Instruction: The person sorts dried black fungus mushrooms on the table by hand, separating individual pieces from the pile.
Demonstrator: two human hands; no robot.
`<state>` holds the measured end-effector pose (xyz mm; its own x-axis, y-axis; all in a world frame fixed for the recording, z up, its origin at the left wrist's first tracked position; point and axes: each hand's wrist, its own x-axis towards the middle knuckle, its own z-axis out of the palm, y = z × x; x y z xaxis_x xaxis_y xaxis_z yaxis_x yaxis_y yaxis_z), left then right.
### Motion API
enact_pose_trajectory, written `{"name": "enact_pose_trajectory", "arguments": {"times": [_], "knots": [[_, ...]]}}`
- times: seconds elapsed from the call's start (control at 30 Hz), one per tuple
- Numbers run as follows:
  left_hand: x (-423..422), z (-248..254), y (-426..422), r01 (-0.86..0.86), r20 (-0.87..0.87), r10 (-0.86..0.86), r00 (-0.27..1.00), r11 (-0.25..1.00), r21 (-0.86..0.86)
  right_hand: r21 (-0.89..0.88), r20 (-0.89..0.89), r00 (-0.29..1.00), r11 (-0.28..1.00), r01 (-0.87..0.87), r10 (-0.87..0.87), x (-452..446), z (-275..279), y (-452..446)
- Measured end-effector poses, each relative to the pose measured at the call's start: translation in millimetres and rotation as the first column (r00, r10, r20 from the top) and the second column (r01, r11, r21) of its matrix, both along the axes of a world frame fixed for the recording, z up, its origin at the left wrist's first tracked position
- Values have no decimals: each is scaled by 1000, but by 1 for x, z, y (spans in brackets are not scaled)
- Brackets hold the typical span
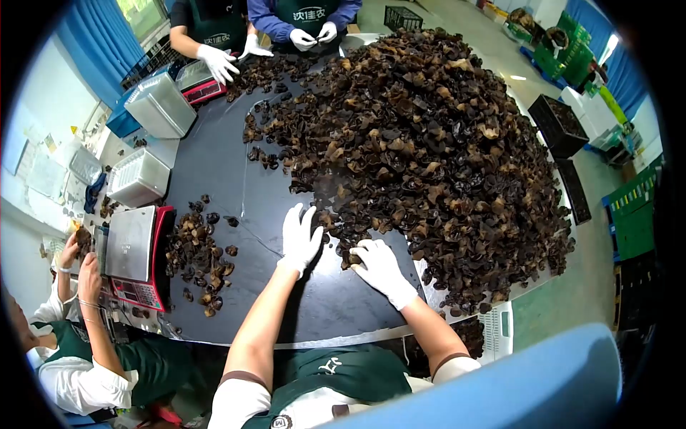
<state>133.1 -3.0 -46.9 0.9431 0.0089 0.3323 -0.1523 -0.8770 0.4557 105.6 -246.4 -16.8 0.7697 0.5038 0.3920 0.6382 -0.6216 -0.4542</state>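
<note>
A large heap of dark brown wood ear mushrooms [421, 150] covers much of the dark table [207, 154]. My left hand [301, 237], in a white glove, lies at the heap's near left edge with its fingers stretched out and apart, beside a few small dark pieces. My right hand [382, 270], gloved too, is at the near edge of the heap. Its fingers are curled about a brownish wood ear mushroom [354, 259], partly hidden by the glove.
A smaller mushroom pile [196, 254] lies left, beside a red scale [139, 247]. A co-worker's bare hands [88, 275] hold mushrooms there. Across the table are two other people's gloved hands [218, 63]. Plastic baskets [139, 177] stand at the left edge; black crates [559, 125] stand right.
</note>
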Motion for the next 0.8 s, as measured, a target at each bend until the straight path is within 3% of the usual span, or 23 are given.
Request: {"name": "enact_pose_trajectory", "arguments": {"times": [0.03, 0.1, 0.13, 0.17, 0.2, 0.23, 0.27, 0.3, 0.37, 0.43, 0.5, 0.57, 0.6, 0.67, 0.7, 0.77, 0.8], "knots": [[6, -1, -5, -10, -26, 10, 1000, 1000, -26, 9, -2, 1000, 1000, 5, -5, 0, -7, -1], [13, -2, -6, 2, -102, -9, 995, 998, -66, 78, -245, 969, 997, -17, 36, -1, -17, -11], [14, -2, -5, 13, -108, -22, 994, 996, -83, -3, -377, 921, 995, -104, 96, -2, 5, -24], [15, -4, -3, 23, -114, -35, 993, 994, -103, 44, -512, 841, 983, -179, 176, -7, 23, -41], [16, -5, -1, 23, -103, -35, 994, 993, -115, 19, -523, 808, 952, -307, 271, -13, 9, -61], [17, -8, 0, 20, -95, -32, 995, 991, -129, -33, -735, 629, 913, -406, 253, -21, 33, -77], [20, -14, 3, 8, -81, -20, 997, 990, -143, -53, -744, 518, 736, -675, 421, -26, 29, -92], [23, -19, 5, 23, -62, -34, 997, 985, -171, -97, -927, 299, 627, -773, 225, -26, 62, -89], [30, -30, 6, 94, -52, -110, 993, 964, -249, 29, -855, 400, 801, -599, 330, -36, 56, -102], [24, -18, -13, -12, -174, -23, 985, 980, -198, -1, -728, 584, 851, -525, 359, -6, 40, -83], [24, -15, -19, -22, -207, -21, 978, 979, -202, -83, -471, 882, 994, -72, 24, 11, 27, -51], [21, -12, -16, 8, -202, -38, 979, 989, -146, 152, -181, 975, 975, 161, -133, 26, -1, -16], [19, -10, -14, 30, -190, -52, 980, 992, -120, 162, -182, 975, 974, 157, -127, 31, 5, -7], [14, -13, -5, 38, -151, -67, 986, 981, -191, -157, -289, 927, 967, 200, -239, 36, 24, 4], [12, -15, -2, 52, -106, -84, 991, 961, -272, -75, -284, 938, 980, 184, -197, 42, -2, -3], [12, -12, 1, 29, -100, -64, 993, 947, -319, -202, -461, 887, 977, -72, -30, 41, 6, -30], [12, -12, 1, 15, -102, -52, 993, 941, -337, -230, -692, 711, 896, -380, 124, 41, 11, -50]]}}
